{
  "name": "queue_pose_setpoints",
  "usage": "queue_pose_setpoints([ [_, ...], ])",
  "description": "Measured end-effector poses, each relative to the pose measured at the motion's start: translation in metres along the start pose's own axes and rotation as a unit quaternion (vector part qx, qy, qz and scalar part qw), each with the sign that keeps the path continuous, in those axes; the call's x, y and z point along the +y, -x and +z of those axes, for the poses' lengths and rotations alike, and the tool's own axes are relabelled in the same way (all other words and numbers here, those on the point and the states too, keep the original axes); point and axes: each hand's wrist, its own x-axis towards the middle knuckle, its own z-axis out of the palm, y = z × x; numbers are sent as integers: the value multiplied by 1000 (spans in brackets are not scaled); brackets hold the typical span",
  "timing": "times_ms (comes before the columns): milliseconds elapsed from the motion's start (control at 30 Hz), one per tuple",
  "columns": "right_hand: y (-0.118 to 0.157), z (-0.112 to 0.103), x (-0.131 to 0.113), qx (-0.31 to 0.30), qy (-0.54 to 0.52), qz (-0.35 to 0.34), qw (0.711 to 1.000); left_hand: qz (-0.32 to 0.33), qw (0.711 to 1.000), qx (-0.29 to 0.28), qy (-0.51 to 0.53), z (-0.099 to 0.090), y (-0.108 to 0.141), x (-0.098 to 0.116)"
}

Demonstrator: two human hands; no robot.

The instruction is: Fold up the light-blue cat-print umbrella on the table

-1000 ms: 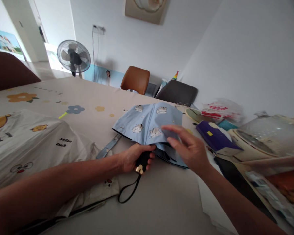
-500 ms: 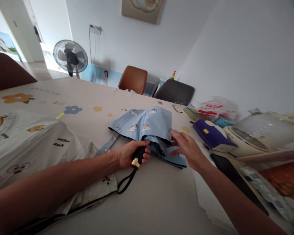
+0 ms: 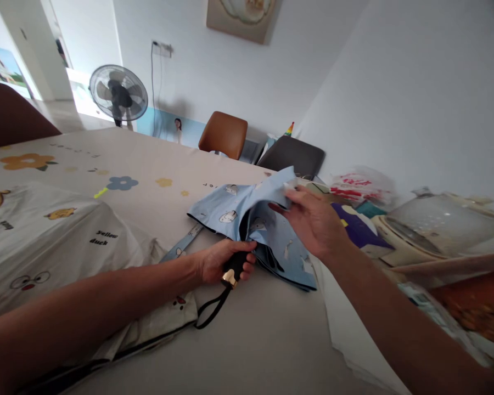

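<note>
A blue folding umbrella (image 3: 218,203) printed with white cartoon animals lies over the table, its canopy loosely collapsed in folds. My left hand (image 3: 226,260) is wrapped round its black handle, which has a gold-coloured end and a black wrist loop (image 3: 214,312). Between the thumb and fingers of my right hand (image 3: 313,216) a canopy panel is pinched and lifted at the right side. A blue closing strap (image 3: 185,241) sticks out to the left beneath the canopy. Beside my left forearm spreads a cream cloth (image 3: 94,219) with yellow duck prints and a dark edge.
The table (image 3: 247,340) has a pale flowered cover. Along its right side are a purple box (image 3: 358,230), a clear-lidded pot (image 3: 440,219), a plastic bag (image 3: 362,184) and white sheets (image 3: 333,318). Chairs (image 3: 224,134) and a fan (image 3: 118,93) stand beyond.
My right hand has risen from beside the canopy's right edge and now pulls one panel upward. The left hand keeps its grip on the handle, nearly still.
</note>
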Motion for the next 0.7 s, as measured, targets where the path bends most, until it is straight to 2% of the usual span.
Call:
queue_pose_setpoints([
  [133, 1, 22, -3, -101, 136, -65, 983, -2, 1000, -4, -12, -1, 0, 0],
  [267, 15, 17, -2, -145, 275, -118, 943, -3, 1000, 4, -15, 2, 1, 1],
  [333, 24, 7, 0, -179, 346, -118, 914, -5, 1000, 6, -14, 3, 2, 1],
  [433, 34, -9, 9, -226, 456, -143, 849, -5, 1000, 0, -10, 2, 2, 1],
  [567, 39, -20, 22, -224, 542, -216, 780, -11, 1000, -5, -12, 1, 3, 1],
  [700, 39, -20, 29, -206, 572, -267, 748, -13, 1000, -5, -26, 2, 3, 1],
])
